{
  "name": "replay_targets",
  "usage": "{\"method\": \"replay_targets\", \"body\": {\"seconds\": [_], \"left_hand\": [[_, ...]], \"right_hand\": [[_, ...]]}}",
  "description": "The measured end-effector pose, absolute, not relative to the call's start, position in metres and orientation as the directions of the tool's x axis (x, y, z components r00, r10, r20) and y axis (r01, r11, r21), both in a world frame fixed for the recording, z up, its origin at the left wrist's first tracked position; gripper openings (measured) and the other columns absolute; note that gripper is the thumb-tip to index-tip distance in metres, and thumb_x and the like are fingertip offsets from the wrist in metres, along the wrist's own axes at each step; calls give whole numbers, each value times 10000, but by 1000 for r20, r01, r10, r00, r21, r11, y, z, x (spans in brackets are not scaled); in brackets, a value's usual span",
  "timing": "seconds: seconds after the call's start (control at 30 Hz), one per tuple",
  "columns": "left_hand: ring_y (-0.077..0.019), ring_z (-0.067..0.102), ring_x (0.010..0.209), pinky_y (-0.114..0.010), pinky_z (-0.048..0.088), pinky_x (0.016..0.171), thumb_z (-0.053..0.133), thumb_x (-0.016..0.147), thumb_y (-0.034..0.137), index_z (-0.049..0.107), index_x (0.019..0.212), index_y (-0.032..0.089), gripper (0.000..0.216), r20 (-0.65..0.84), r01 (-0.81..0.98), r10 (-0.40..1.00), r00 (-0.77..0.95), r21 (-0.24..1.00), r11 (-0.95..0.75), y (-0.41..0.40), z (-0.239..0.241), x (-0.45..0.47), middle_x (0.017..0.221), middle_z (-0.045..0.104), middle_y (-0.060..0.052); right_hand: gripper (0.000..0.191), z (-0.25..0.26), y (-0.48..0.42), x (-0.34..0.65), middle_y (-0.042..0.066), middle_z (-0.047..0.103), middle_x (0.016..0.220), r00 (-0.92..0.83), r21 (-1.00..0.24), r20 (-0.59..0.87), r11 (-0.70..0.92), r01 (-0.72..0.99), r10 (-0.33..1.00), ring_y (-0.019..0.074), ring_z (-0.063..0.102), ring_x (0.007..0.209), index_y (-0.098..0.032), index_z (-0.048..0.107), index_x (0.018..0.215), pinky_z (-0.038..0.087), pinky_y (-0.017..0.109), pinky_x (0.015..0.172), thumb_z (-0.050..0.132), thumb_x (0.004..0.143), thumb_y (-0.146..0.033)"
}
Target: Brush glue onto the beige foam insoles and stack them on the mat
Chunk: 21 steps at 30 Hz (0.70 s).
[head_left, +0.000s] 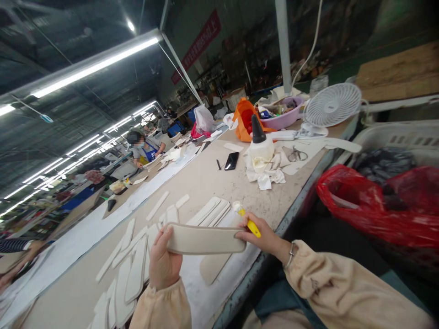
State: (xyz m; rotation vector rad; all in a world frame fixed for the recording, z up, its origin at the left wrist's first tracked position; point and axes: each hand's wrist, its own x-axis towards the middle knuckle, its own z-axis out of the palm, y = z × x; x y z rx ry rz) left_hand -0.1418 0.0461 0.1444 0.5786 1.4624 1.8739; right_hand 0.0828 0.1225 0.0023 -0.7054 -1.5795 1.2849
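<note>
Between my hands, above the table, is a long beige padded strip [206, 240] with rounded corners. My left hand [166, 256] is closed on its left end, thumb on the face. My right hand [260, 235] pinches the right end and also holds a glue brush with a yellow handle [253, 227]; its whitish, coated bristles [237, 207] point away from me. Behind the held strip lies a row of overlapping pale strips [211, 211]. More flat pieces [135, 269] are spread on the left, and a rounded beige piece [214, 267] lies on white paper below.
Farther back are a white bottle with a black cone cap [259, 137], a phone [232, 161], scissors [297, 154], an orange bag [244, 119], a purple basin [283, 114] and a white fan [332, 105]. A red plastic bag [404, 205] sits right of the table edge. Co-workers are at the left.
</note>
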Motion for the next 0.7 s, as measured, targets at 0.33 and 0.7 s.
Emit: {"method": "replay_targets", "body": {"seconds": [0.33, 0.7], "left_hand": [[-90, 650, 714, -211, 518, 742, 669, 762, 145, 672, 801, 164, 43, -130, -297, 612, -780, 938, -180, 41, 100, -153, 772, 713, 17], [-178, 669, 966, -294, 528, 888, 625, 803, 176, 666, 914, 154, 120, -165, -442, 708, -687, 868, -226, 35, 97, -134, 923, 729, -63]], "right_hand": [[307, 3, 126, 91, -41, 541, 691, -296, -955, 292, 263, -137, 909, 124, 514, 630, -215, 446, 780, 434, 237, 585, 700, 758, -387], [309, -6, 128, 93, -21, 564, 735, -283, -957, 287, 290, -34, 915, 134, 518, 648, -218, 460, 788, 437, 250, 596, 687, 765, -426]]}}
